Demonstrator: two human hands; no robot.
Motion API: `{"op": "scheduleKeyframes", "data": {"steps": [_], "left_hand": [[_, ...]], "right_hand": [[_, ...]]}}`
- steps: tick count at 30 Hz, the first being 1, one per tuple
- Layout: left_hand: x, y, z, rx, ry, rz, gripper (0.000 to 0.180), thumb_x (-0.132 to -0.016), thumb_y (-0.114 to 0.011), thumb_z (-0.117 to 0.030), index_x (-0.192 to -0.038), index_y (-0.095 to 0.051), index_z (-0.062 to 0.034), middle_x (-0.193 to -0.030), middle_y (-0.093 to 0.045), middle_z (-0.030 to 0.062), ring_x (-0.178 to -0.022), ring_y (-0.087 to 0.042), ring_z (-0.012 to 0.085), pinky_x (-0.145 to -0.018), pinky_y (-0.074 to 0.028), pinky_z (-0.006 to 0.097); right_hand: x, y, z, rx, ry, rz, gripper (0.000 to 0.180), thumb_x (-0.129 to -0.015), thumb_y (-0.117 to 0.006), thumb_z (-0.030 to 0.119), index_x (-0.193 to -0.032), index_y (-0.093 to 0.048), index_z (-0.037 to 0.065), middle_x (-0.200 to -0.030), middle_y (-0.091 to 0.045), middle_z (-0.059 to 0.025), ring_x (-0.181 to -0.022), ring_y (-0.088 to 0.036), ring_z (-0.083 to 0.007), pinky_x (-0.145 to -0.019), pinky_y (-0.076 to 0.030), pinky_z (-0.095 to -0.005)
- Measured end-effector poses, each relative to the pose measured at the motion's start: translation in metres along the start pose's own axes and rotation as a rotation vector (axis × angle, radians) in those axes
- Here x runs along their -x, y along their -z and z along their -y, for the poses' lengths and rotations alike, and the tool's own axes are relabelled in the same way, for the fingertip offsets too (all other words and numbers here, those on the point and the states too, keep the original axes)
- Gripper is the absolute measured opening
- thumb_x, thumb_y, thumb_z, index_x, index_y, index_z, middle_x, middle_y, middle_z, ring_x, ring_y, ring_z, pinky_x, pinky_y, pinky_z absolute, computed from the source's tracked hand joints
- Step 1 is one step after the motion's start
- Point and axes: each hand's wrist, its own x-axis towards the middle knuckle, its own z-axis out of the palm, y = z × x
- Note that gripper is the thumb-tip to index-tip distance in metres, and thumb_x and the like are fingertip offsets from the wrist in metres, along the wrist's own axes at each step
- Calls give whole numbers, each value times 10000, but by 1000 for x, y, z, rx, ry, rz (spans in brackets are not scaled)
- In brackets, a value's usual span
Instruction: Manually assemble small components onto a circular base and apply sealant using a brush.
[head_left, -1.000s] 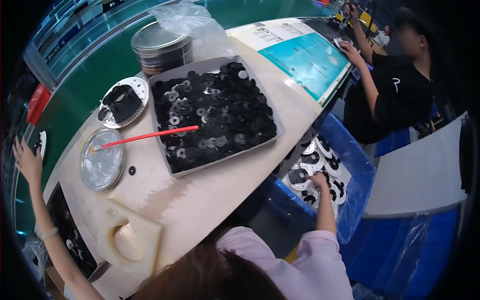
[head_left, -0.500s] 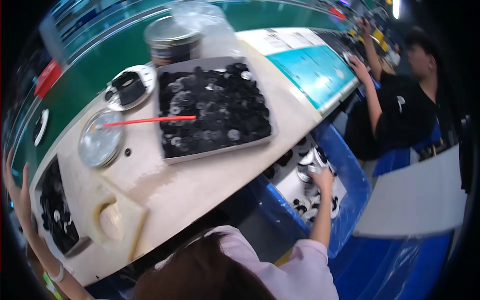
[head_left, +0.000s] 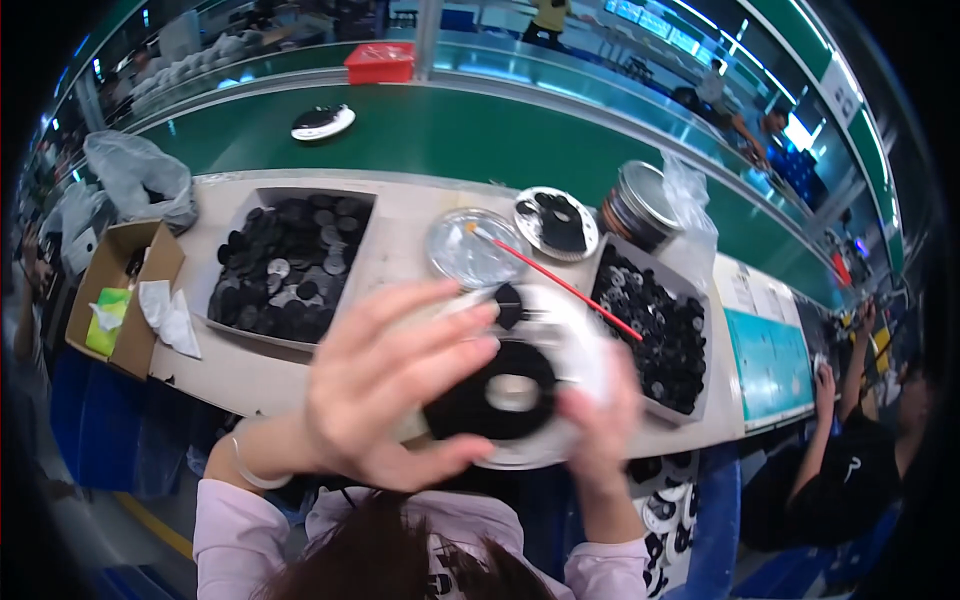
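A round white plate-like part (head_left: 572, 345) with a large black disc, a small black disc and a pale centre is held up in front of me. My right hand (head_left: 603, 425) grips its right edge, blurred by motion. My left hand (head_left: 385, 385) is at the part's left side, fingers stretched and apart, partly covering it; whether it touches is unclear. Just beyond lies a shallow round metal dish (head_left: 462, 255) with clear-looking contents. A red-handled brush (head_left: 570, 285) reaches from the dish toward the right box.
Grey boxes of black round pieces stand left (head_left: 232, 318) and right (head_left: 688, 408). Behind are a similar white part (head_left: 555, 195) and a metal can (head_left: 640, 205). A blue-lined crate (head_left: 722, 510) holds white-and-black parts. Beyond runs a green conveyor (head_left: 420, 140). A co-worker (head_left: 850, 480) sits far right.
My view has swung left. My right hand has come up from the blue-lined crate with a white part, and my left hand has come in from the far left beside it.
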Motion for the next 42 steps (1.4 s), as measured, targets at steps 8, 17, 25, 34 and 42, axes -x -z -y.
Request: {"op": "scheduleKeyframes", "data": {"steps": [8, 17, 25, 34, 42], "left_hand": [[59, -20, 28, 73, 427, 374, 744, -658, -715, -335, -1278, -392, -78, -1313, -378, 151, -1207, -348, 386, -984, -316, 433], [57, -31, 34, 78, 469, 279, 657, -648, -706, -363, -1180, -472, -55, -1270, -438, 137, -1171, -374, 400, -960, -343, 440], [61, -22, 34, 45, 430, 381, 669, -667, -707, -349, -1176, -465, 12, -1275, -437, 155, -1214, -330, 409, -977, -336, 426], [50, -16, 45, 159, 457, 534, 681, -665, -680, -352, -1172, -447, 39, -1069, -536, 188, -1053, -447, 364, -890, -407, 395], [66, -26, 40, 137, 467, 368, 649, -685, -650, -360, -1166, -467, 34, -1143, -501, 166, -1061, -429, 369, -920, -374, 408]], "right_hand": [[-20, -2, -24, 850, -24, 261, 325, -815, -567, 314, -1003, -587, 50, -947, -531, -152, -714, -587, -294, -612, -470, -366], [-24, -25, -43, 740, 223, 548, 609, -798, -500, 173, -1308, -260, -55, -1265, -379, -229, -1186, -337, -378, -993, -254, -429], [-36, -27, -19, 885, 219, 648, 574, -786, -527, 206, -1299, -340, 27, -1347, -307, -199, -1256, -274, -362, -1018, -213, -461], [-119, -114, 0, 660, 501, 663, 304, -739, -629, 114, -1032, -598, 39, -1043, -570, -133, -997, -518, -287, -871, -393, -360], [-142, -192, -51, 825, 624, 1003, 235, -732, -658, 175, -929, -653, 48, -898, -609, -130, -852, -553, -252, -762, -448, -332]]}}
